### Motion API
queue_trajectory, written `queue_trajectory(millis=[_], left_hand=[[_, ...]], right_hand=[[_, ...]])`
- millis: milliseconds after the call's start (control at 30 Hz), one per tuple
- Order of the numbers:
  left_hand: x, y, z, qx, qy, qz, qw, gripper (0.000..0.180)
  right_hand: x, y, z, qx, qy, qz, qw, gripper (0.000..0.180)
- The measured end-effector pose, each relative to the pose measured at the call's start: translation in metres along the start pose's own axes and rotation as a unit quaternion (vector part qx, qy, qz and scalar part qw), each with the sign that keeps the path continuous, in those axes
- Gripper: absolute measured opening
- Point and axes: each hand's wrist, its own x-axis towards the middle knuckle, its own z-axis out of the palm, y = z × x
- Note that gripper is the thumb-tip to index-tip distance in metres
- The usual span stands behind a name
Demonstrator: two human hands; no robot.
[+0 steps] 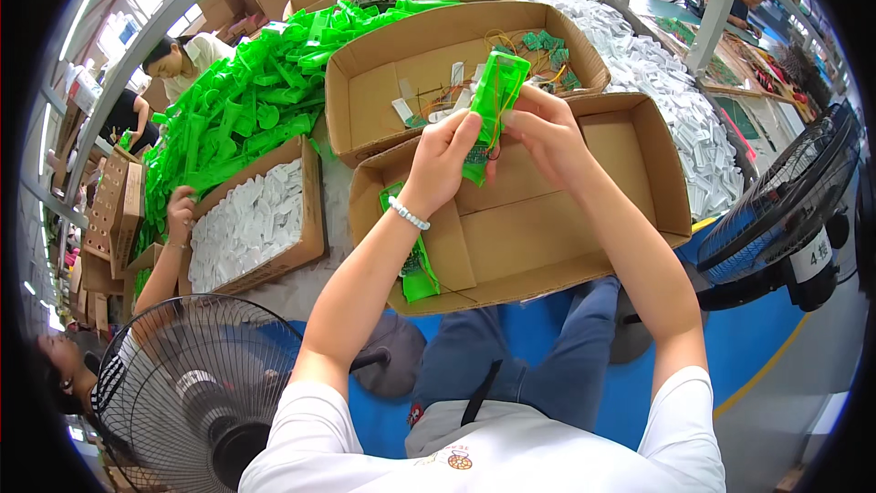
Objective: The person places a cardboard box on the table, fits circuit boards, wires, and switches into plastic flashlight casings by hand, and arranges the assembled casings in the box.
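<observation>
Above the near cardboard box [566, 256] I hold a translucent green plastic housing [504, 78] tilted upright, with thin wires and a green circuit board showing in it. My left hand [443, 155] grips its left side, thumb along the edge. My right hand [546, 128] is closed at its right side, fingers at the wires and the shell's edge; the exact fingertip contact is partly hidden. Another green housing [420, 276] with a board lies at the near box's left side, partly behind my left forearm. Behind, a second cardboard box [365, 82] holds circuit boards [547, 47], wires and white pieces.
Green plastic shells [246, 100] are heaped at left, beside a box of white parts [251, 219]. White parts [675, 110] pile up at right. Fans stand at lower left [196, 393] and right [776, 201]. Another person's hand [181, 210] reaches toward the green heap.
</observation>
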Motion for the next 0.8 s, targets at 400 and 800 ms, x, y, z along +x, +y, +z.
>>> queue_trajectory(millis=[400, 800], left_hand=[[0.0, -0.005, 0.008, 0.057, -0.017, 0.014, 0.998, 0.036], [0.002, -0.002, 0.015, -0.067, -0.05, -0.042, 0.996, 0.044]], right_hand=[[-0.001, 0.008, 0.0, -0.053, 0.087, -0.056, 0.993, 0.03], [0.001, 0.007, -0.006, -0.035, 0.09, -0.053, 0.994, 0.047]])
